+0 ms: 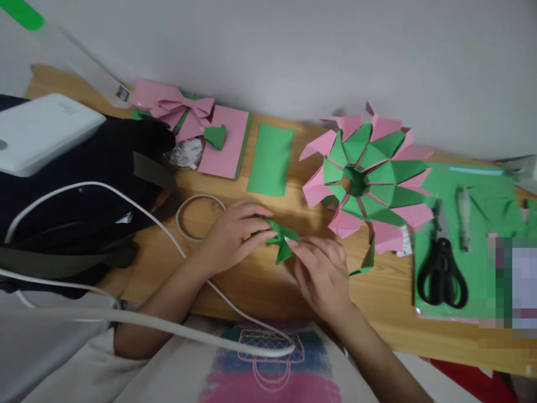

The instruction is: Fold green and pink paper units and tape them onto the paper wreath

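Observation:
A small folded green paper piece (pixel 280 239) lies on the wooden desk (pixel 251 282) between my hands. My left hand (pixel 232 232) pinches its left side, fingers closed on the paper. My right hand (pixel 322 273) pinches its right tip from below. A large ring of folded pink and green paper units (pixel 366 178) sits just to the right, beyond my right hand.
Black scissors (pixel 442 274) rest on green sheets (pixel 474 224) at the right. A green strip (pixel 271 159), pink sheets (pixel 224 143) and a pink folded bow (pixel 174 106) lie at the back. A black bag (pixel 75 218), a white device (pixel 42 131) and a white cable (pixel 176 246) are at the left.

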`<state>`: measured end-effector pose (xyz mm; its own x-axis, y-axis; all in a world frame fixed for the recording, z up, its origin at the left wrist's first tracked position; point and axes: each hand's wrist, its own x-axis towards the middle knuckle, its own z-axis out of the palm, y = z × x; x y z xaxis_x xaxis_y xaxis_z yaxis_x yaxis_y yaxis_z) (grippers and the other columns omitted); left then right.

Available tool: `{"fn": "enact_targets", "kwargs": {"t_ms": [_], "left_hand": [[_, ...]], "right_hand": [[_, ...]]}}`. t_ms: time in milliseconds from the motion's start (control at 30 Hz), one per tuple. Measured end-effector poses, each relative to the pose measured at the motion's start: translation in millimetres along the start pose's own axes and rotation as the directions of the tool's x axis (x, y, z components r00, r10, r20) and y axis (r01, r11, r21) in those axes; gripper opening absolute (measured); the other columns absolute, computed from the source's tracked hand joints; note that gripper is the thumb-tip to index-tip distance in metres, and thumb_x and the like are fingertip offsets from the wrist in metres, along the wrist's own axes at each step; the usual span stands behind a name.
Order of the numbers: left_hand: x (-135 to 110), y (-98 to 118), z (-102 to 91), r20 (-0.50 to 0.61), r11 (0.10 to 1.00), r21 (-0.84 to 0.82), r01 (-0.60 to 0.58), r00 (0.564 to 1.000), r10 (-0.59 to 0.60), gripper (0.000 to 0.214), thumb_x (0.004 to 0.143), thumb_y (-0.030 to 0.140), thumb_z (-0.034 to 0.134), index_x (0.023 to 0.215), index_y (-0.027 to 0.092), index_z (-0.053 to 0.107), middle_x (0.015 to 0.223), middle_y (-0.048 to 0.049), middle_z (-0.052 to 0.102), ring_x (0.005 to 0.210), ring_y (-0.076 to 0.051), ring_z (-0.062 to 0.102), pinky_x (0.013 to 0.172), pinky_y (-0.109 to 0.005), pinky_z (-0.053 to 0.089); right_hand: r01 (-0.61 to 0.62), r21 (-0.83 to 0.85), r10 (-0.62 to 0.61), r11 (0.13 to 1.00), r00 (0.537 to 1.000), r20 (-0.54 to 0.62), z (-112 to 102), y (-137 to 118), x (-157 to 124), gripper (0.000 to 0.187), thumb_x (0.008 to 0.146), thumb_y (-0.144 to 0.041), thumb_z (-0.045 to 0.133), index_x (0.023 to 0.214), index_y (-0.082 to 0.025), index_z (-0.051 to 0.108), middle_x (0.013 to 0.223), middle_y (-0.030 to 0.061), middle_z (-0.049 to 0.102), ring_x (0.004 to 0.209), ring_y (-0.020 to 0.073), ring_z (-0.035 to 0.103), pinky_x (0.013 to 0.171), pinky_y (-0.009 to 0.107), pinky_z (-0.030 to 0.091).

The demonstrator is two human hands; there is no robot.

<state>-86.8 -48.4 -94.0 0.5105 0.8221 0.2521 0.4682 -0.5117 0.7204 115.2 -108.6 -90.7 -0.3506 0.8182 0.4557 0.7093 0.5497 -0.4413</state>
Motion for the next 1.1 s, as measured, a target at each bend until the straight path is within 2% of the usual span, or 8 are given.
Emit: {"fn": "enact_targets", "kwargs": {"t_ms": [100,200,300,433,533,667,900,1100], "left_hand": [[0,0,0.4,-0.069,1.000,0.023,-0.014,0.998,0.016,0.012,0.088,0.022,0.062,0.081,0.017,0.071,0.104,-0.0084,0.065,0.098,-0.019,0.059,0.086,-0.034,0.050],[1,1,3.1,-0.052,1.000,-0.030,0.002,0.999,-0.004,0.016,0.091,0.021,0.058,0.082,0.016,0.070,0.090,-0.0063,0.066,0.085,-0.015,0.063,0.077,-0.028,0.051],[2,3,7.5,-0.070,0.990,-0.092,0.104,0.991,-0.111,0.021,0.093,0.022,0.054,0.080,0.015,0.068,0.081,-0.0043,0.069,0.078,-0.014,0.065,0.071,-0.025,0.051],[2,3,12.7,-0.164,0.972,-0.130,0.196,0.963,-0.216,0.021,0.092,0.023,0.054,0.078,0.016,0.068,0.079,-0.0034,0.071,0.077,-0.015,0.067,0.071,-0.025,0.052],[0,2,16.3,-0.170,0.964,-0.135,0.230,0.953,-0.251,0.017,0.091,0.022,0.054,0.083,0.017,0.068,0.084,-0.0040,0.073,0.081,-0.016,0.068,0.073,-0.027,0.053],[-4,2,20.7,-0.111,0.944,-0.180,0.276,0.948,-0.299,0.021,0.090,0.015,0.050,0.105,0.016,0.064,0.103,-0.0068,0.073,0.095,-0.018,0.068,0.083,-0.030,0.054],[-4,2,19.6,-0.034,0.996,-0.015,0.086,0.996,-0.087,0.016,0.089,0.012,0.055,0.102,0.017,0.063,0.098,-0.0051,0.072,0.092,-0.017,0.068,0.084,-0.029,0.053],[0,-1,20.4,0.051,0.997,0.023,-0.074,0.996,0.072,0.009,0.087,0.010,0.058,0.090,0.015,0.064,0.092,-0.0075,0.071,0.090,-0.020,0.063,0.081,-0.034,0.052]], "right_hand": [[0.014,0.032,-0.015,0.999,0.999,0.040,-4,3,-2,0.049,0.088,-0.001,0.047,0.133,-0.021,0.045,0.091,0.0048,0.070,0.093,0.0200,0.062,0.080,0.034,0.044],[0.038,0.067,-0.042,0.997,0.997,0.067,-7,6,-4,0.045,0.088,0.000,0.047,0.129,-0.018,0.047,0.092,0.0062,0.069,0.092,0.0199,0.062,0.080,0.034,0.046],[0.111,0.068,-0.119,0.991,0.984,0.129,-10,8,-7,0.038,0.090,-0.003,0.047,0.125,-0.017,0.049,0.092,0.0065,0.069,0.093,0.0201,0.060,0.080,0.035,0.046],[0.191,0.028,-0.193,0.981,0.966,0.174,-14,9,-11,0.032,0.093,-0.007,0.045,0.123,-0.017,0.052,0.090,0.0064,0.069,0.087,0.0201,0.058,0.074,0.033,0.043],[0.194,-0.012,-0.188,0.981,0.963,0.193,-17,8,-12,0.030,0.096,-0.009,0.041,0.121,-0.018,0.055,0.092,0.0053,0.070,0.087,0.0195,0.057,0.073,0.032,0.041],[0.177,-0.038,-0.165,0.984,0.964,0.207,-17,8,-11,0.030,0.097,-0.010,0.040,0.120,-0.016,0.057,0.092,0.0052,0.073,0.087,0.0202,0.054,0.073,0.033,0.037],[0.095,-0.046,-0.085,0.994,0.979,0.185,-7,13,-13,0.035,0.091,-0.006,0.050,0.124,-0.017,0.054,0.093,0.0052,0.072,0.094,0.0215,0.053,0.077,0.033,0.037],[-0.027,0.073,0.015,0.997,0.987,0.159,2,16,-13,0.046,0.087,-0.006,0.051,0.130,-0.020,0.046,0.096,0.0055,0.070,0.094,0.0216,0.057,0.078,0.033,0.044]]}}
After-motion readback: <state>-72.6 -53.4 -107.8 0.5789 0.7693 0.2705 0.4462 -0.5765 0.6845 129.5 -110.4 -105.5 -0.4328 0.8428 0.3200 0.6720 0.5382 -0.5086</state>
